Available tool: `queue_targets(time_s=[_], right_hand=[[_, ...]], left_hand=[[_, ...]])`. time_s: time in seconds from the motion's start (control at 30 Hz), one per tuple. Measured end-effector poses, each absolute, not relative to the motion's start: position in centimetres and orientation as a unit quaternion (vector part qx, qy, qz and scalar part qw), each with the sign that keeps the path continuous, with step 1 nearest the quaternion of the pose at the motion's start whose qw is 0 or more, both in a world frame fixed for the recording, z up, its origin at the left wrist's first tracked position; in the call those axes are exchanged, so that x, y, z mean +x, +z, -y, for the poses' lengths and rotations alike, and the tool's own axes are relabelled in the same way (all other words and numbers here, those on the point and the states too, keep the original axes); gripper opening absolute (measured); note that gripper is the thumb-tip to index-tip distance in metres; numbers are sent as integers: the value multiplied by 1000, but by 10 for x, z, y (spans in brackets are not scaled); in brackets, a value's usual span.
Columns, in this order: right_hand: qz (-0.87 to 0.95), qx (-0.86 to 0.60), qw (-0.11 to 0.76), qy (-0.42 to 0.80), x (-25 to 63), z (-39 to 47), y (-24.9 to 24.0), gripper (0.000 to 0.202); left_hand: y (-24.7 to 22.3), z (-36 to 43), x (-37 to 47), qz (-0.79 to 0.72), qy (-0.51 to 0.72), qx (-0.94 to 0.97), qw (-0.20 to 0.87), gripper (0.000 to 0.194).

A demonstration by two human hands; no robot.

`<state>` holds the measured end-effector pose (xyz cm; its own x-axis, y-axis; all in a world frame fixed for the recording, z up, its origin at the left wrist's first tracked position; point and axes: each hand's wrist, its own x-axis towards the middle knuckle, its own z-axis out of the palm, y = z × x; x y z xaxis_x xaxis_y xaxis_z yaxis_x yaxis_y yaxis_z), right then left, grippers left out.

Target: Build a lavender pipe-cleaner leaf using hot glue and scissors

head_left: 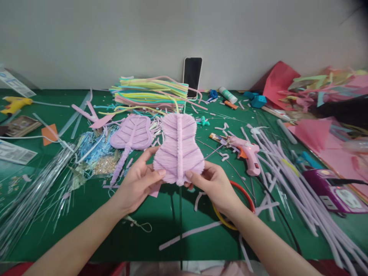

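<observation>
Between my two hands is a lilac pipe-cleaner fan, waisted in outline, with a thick central rib and slanting veins. A thin dark green stick runs down from its lower end. My left hand pinches the lower left edge, thumb on the front. On the lower right edge, my right hand grips with its thumb near the central rib. Behind my left hand lies another lilac fan with a wrapped handle. A pink glue gun lies to the right of my right hand.
Bundled coloured pipe cleaners lie at the back beside an upright phone. Loose lilac pipe cleaners and a purple power strip are at right. Clear sticks and a yellow glue gun lie left. Red-and-yellow-handled pliers sit beneath my right forearm.
</observation>
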<state>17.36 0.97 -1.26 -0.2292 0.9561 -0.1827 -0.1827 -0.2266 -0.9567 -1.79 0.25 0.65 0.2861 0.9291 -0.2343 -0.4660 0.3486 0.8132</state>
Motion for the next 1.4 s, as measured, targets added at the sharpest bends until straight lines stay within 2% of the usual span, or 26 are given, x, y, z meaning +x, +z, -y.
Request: queue_targets(time_s=[0.5,0.7,0.8,1.07,1.23,1.4], right_hand=[[441,-456,419,649,173,-10,-13,32],[487,-450,369,651,171,-7,-16,36],[509,-427,356,657,172,-7,-16,34],[474,-461,434,612,182,-14,-15,31],[481,-461,446,598,179,-13,-16,28],[479,-457,447,601,178,-12,-14,29]], left_hand=[[7,-3,-14,-403,457,347,713,53],[4,-2,-7,-498,458,371,637,77],[4,-2,-5,-524,460,371,613,80],[3,-3,-4,-532,469,382,592,89],[3,-2,-5,-565,454,408,556,98],[3,-2,-4,-578,464,410,531,98]])
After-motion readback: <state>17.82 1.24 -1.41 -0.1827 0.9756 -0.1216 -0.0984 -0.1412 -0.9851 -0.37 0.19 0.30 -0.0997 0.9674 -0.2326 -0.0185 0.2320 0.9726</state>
